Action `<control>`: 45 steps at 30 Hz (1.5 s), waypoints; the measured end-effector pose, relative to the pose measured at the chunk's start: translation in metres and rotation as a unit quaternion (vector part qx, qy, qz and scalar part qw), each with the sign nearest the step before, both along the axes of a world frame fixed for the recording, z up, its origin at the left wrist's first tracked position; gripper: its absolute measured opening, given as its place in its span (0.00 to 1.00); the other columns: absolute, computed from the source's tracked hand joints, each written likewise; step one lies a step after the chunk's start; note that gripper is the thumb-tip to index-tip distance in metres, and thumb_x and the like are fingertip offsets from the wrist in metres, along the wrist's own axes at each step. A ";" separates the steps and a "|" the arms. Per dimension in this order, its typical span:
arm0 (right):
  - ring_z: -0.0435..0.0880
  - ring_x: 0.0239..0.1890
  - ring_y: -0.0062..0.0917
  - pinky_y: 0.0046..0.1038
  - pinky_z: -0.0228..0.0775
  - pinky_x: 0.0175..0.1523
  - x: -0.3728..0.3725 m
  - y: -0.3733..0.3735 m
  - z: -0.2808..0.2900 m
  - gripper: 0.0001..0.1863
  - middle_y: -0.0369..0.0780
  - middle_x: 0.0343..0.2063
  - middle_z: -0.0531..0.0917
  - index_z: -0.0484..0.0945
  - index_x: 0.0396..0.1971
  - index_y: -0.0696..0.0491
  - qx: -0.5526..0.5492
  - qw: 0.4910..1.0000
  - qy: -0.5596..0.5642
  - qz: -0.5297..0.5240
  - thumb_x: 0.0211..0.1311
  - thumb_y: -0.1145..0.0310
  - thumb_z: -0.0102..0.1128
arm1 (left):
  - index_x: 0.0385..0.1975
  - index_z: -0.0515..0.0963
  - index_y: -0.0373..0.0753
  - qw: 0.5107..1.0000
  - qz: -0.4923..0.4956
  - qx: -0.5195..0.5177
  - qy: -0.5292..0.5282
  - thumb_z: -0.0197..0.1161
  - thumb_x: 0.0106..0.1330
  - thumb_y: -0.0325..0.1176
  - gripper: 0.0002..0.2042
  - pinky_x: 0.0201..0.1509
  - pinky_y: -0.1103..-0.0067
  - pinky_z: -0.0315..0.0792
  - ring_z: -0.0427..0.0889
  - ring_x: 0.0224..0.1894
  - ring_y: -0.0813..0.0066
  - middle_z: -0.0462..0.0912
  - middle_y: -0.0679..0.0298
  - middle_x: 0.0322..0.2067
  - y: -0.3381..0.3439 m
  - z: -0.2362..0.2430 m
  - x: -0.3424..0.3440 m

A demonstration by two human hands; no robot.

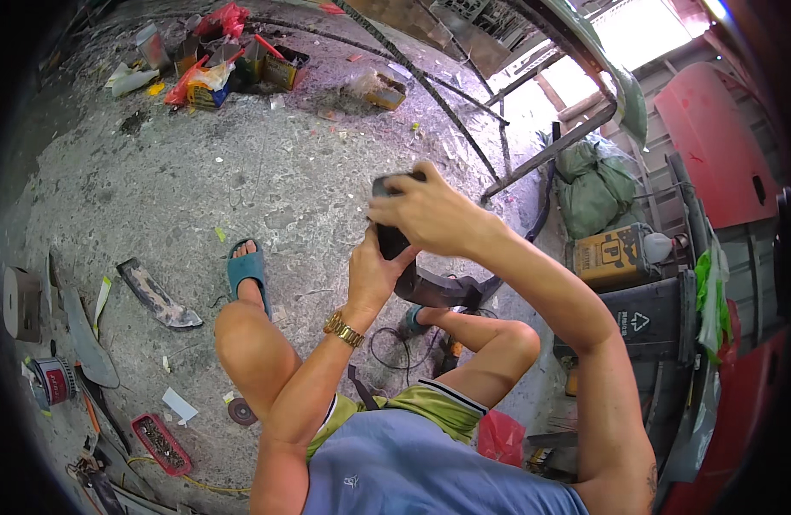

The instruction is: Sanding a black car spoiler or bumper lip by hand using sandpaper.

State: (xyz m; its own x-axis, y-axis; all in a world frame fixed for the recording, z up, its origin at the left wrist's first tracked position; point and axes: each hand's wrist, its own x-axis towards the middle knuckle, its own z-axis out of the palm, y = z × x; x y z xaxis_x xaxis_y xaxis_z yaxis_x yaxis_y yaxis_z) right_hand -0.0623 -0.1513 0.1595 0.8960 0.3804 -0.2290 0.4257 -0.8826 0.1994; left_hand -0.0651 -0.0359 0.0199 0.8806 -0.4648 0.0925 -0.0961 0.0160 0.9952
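Note:
Near the centre of the head view, my left hand [374,270] grips a black part [387,236] from below, wearing a gold watch at the wrist. My right hand [430,210] is over the upper end of the same part, fingers curled on it and slightly blurred. A curved dark piece [438,292] extends from under my hands toward the right; whether it is joined to the held part I cannot tell. Black cables [391,352] lie on the floor between my legs, below my hands.
Concrete floor [275,197] with metal scraps [160,296] and a red tray of small pieces [160,438] on the left. Boxes and bags [207,90] lie at the back. A metal frame [550,150], green sacks [593,189], a yellow container [601,262] and a dark bin [636,318] line the right.

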 end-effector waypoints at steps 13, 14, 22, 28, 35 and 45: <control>0.82 0.50 0.41 0.35 0.72 0.56 -0.170 -0.061 -0.041 0.23 0.49 0.50 0.83 0.79 0.54 0.54 0.447 0.810 0.161 -0.344 0.57 0.77 0.52 | 0.56 0.69 0.27 0.978 0.006 -0.070 0.199 0.74 0.59 0.44 0.33 0.34 0.79 0.76 0.85 0.32 0.75 0.86 0.55 0.33 -0.002 -0.024 0.009; 0.82 0.50 0.41 0.35 0.72 0.56 -0.181 -0.057 -0.061 0.23 0.49 0.50 0.83 0.79 0.54 0.54 0.456 0.802 0.156 -0.353 0.57 0.77 0.52 | 0.57 0.68 0.26 0.980 0.005 -0.084 0.180 0.74 0.59 0.45 0.34 0.32 0.79 0.76 0.85 0.31 0.75 0.86 0.55 0.33 -0.002 -0.026 0.010; 0.83 0.47 0.44 0.37 0.71 0.54 -0.178 -0.005 -0.185 0.20 0.54 0.43 0.83 0.78 0.54 0.56 0.509 0.758 0.266 -0.309 0.61 0.74 0.52 | 0.46 0.72 0.39 0.964 -0.063 -0.081 0.244 0.59 0.72 0.47 0.17 0.29 0.84 0.79 0.85 0.30 0.81 0.85 0.63 0.31 -0.001 -0.029 0.024; 0.81 0.50 0.39 0.34 0.70 0.57 -0.175 -0.025 -0.134 0.18 0.49 0.48 0.83 0.77 0.55 0.58 0.636 0.686 0.255 -0.245 0.65 0.75 0.52 | 0.54 0.72 0.39 0.952 -0.086 -0.094 0.278 0.44 0.77 0.53 0.23 0.31 0.82 0.82 0.87 0.32 0.75 0.85 0.56 0.42 0.003 -0.029 0.029; 0.76 0.48 0.18 0.25 0.69 0.54 -0.185 -0.074 -0.098 0.17 0.34 0.46 0.82 0.77 0.55 0.59 0.754 0.496 0.143 -0.407 0.68 0.73 0.55 | 0.57 0.69 0.40 0.922 0.034 -0.115 0.368 0.49 0.76 0.51 0.22 0.37 0.81 0.82 0.84 0.36 0.76 0.82 0.62 0.43 0.002 -0.031 0.025; 0.83 0.42 0.39 0.36 0.72 0.51 -0.173 -0.027 -0.155 0.18 0.50 0.40 0.84 0.79 0.52 0.56 0.594 0.716 0.221 -0.292 0.62 0.70 0.59 | 0.56 0.68 0.39 0.964 -0.016 -0.045 0.263 0.50 0.73 0.57 0.27 0.33 0.81 0.85 0.87 0.37 0.72 0.83 0.52 0.47 0.000 -0.046 0.033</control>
State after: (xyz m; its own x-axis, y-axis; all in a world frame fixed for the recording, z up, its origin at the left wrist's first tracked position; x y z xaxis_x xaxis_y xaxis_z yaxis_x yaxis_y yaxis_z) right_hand -0.2358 -0.1786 0.0045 0.9214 0.1318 -0.3657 -0.2963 -0.3709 -0.8801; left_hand -0.0317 -0.0358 -0.0264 0.8022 -0.5031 -0.3216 0.4231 0.0990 0.9006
